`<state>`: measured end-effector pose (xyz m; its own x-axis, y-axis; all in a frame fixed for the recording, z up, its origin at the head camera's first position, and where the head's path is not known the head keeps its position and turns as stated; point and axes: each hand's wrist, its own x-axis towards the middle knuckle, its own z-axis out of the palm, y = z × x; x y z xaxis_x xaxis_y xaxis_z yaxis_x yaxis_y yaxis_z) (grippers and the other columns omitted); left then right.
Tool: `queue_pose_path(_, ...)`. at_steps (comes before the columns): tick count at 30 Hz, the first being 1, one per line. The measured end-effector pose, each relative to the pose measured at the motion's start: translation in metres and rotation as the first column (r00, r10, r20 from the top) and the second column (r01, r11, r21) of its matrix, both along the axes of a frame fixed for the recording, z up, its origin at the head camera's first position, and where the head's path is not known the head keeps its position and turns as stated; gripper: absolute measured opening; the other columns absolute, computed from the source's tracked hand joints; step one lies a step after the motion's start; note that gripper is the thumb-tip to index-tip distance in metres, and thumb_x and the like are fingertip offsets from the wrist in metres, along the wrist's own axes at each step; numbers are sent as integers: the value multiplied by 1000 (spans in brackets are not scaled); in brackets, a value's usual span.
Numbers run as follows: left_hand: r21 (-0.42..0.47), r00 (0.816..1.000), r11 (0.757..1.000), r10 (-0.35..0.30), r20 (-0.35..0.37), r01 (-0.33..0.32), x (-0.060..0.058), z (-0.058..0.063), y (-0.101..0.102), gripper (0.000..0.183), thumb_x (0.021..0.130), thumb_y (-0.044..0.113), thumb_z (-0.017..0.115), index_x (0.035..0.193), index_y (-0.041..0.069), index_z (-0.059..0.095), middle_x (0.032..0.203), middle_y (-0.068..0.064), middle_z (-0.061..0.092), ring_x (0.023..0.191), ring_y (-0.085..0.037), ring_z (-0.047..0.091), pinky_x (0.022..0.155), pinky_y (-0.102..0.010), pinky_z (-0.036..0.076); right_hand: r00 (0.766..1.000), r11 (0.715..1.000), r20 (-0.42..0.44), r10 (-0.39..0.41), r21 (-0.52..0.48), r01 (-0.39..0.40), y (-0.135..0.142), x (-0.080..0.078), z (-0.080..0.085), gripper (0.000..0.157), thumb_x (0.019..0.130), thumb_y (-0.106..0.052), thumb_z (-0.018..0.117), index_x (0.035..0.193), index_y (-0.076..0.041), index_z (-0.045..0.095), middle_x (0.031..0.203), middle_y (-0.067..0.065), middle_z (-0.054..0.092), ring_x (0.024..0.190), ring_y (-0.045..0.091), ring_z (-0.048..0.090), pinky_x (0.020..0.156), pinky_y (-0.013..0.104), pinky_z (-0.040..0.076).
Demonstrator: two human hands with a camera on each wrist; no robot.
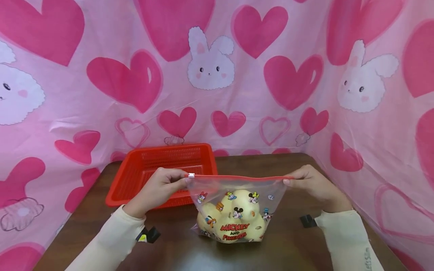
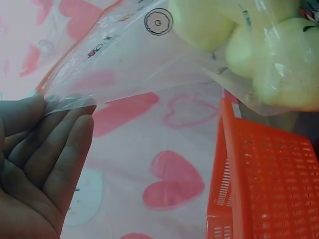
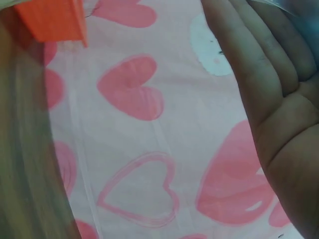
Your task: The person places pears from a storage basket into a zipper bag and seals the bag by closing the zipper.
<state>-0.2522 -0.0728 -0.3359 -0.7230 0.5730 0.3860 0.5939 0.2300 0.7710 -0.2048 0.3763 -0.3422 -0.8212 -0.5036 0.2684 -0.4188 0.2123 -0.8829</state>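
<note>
A clear zipper bag (image 1: pixel 234 188) with cartoon prints and a red top strip hangs stretched between both hands in the head view. Several pale yellow, round fruits (image 1: pixel 244 201) fill its lower part; their exact kind is blurred by the plastic. My left hand (image 1: pixel 161 188) pinches the bag's left top corner, beside the white slider (image 1: pixel 191 175). My right hand (image 1: pixel 312 184) pinches the right end of the red strip. In the left wrist view, thumb and fingers (image 2: pixel 70 144) hold the plastic's edge. The right wrist view shows mostly the palm (image 3: pixel 294 114), its fingertips cut off by the frame.
A red perforated plastic basket (image 1: pixel 127 177) stands behind the left hand on the brown wooden table (image 1: pixel 285 241). Pink cloth (image 1: pixel 247 94) with hearts and rabbits hangs at the back and sides. Small black pieces (image 1: pixel 307 221) show at both sleeve cuffs.
</note>
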Motion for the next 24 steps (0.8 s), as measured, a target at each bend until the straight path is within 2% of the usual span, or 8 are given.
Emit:
queue_pose_path(6, -15, 999, 1000, -18, -30, 18, -5, 4, 9, 10, 93, 23, 68, 99, 21, 76, 74, 5, 67, 52, -17, 43, 49, -27, 45, 990, 988, -63, -129, 75, 133, 8, -1, 2, 22, 96, 0, 56, 110, 1, 73, 96, 12, 73, 84, 28, 65, 72, 38, 55)
queue_pose_path(9, -21, 999, 999, -31, -17, 30, -7, 5, 14, 11, 93, 25, 67, 100, 22, 76, 72, 4, 66, 53, -17, 42, 49, -27, 44, 975, 975, -101, -200, 82, 209, 11, -1, -1, 21, 96, -1, 57, 110, 2, 72, 97, 10, 73, 86, 26, 66, 74, 36, 54)
queue_pose_path(14, -37, 998, 998, -55, 30, 56, -8, 5, 22, 13, 93, 25, 68, 103, 20, 76, 86, 6, 71, 56, -19, 48, 59, -29, 51, 948, 949, -127, -290, 91, 303, 15, 4, 0, 19, 95, -3, 60, 109, 3, 72, 96, 7, 73, 87, 23, 67, 76, 32, 53)
queue_pose_path(17, -52, 997, 997, -59, 52, 62, -6, 7, 25, 13, 93, 23, 68, 103, 18, 76, 86, 5, 71, 57, -17, 47, 60, -28, 50, 942, 942, -142, -304, 100, 319, 18, 8, 2, 18, 94, -2, 60, 107, 4, 73, 94, 8, 73, 84, 22, 66, 74, 32, 53)
queue_pose_path(21, -69, 996, 996, -54, 68, 58, -3, 8, 26, 13, 92, 18, 68, 103, 17, 75, 73, 3, 66, 53, -15, 40, 53, -26, 43, 945, 943, -156, -289, 122, 309, 20, 16, 6, 18, 94, -1, 59, 106, 4, 73, 92, 8, 73, 82, 22, 64, 70, 33, 53)
queue_pose_path(24, -80, 995, 995, -54, 87, 61, 3, 9, 25, 13, 92, 17, 68, 103, 17, 75, 70, 3, 65, 52, -16, 38, 51, -25, 40, 960, 957, -135, -246, 121, 262, 22, 23, 8, 20, 95, 2, 57, 107, 3, 73, 93, 8, 73, 81, 22, 65, 68, 36, 55)
